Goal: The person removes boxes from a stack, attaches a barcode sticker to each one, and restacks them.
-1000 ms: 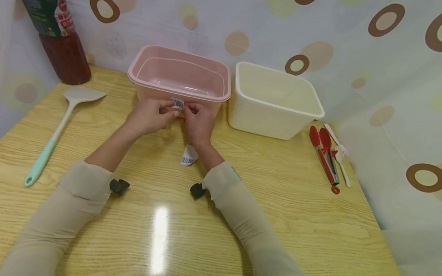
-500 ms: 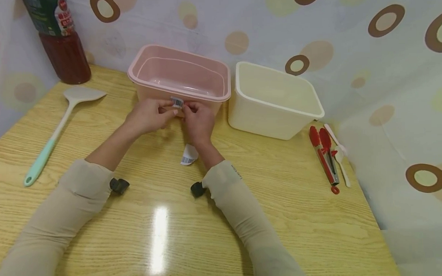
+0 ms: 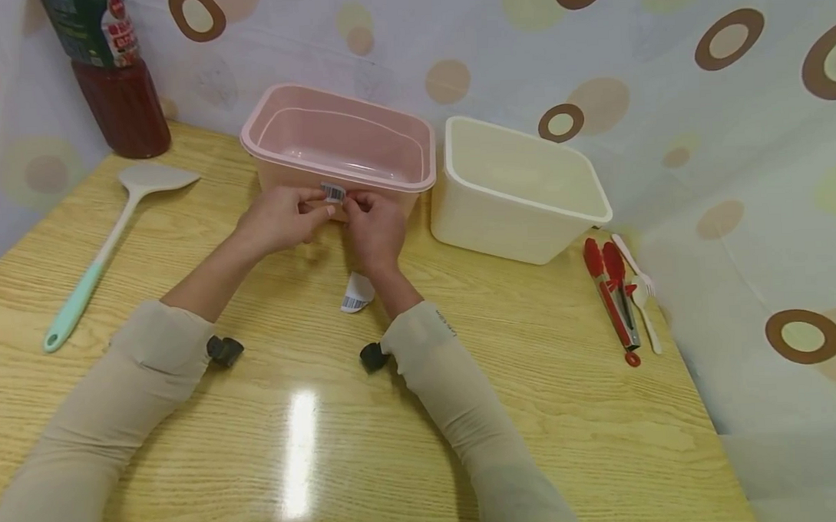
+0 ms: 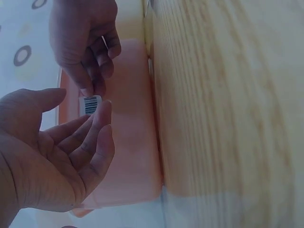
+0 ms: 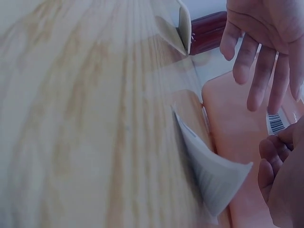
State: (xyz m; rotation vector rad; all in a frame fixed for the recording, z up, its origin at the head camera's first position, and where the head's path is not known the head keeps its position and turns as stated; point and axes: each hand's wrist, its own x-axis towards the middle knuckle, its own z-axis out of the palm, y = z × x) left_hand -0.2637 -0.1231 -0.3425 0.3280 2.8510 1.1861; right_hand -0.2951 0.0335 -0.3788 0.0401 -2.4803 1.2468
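A pink bin (image 3: pixel 280 175) stands against the back curtain, and a small white barcode sticker (image 3: pixel 333 192) is at its front wall under the rim. My right hand (image 3: pixel 377 228) pinches the right edge of this sticker between thumb and fingertip. At the sticker's left side is my left hand (image 3: pixel 278 220), its fingers loosely extended with their tips by the sticker's edge. In the left wrist view the barcode (image 4: pixel 90 105) shows between both hands. Another curled piece of barcode label (image 3: pixel 358 293) lies on the table below the right hand; the right wrist view shows it bent upward.
A cream bin (image 3: pixel 506 219) stands right of the pink one. Red tongs (image 3: pixel 613 296), a white fork (image 3: pixel 635 265) and a spoon (image 3: pixel 646 314) lie farther right. At left are a spatula (image 3: pixel 106 249) and a bottle of dark red liquid (image 3: pixel 125 110).
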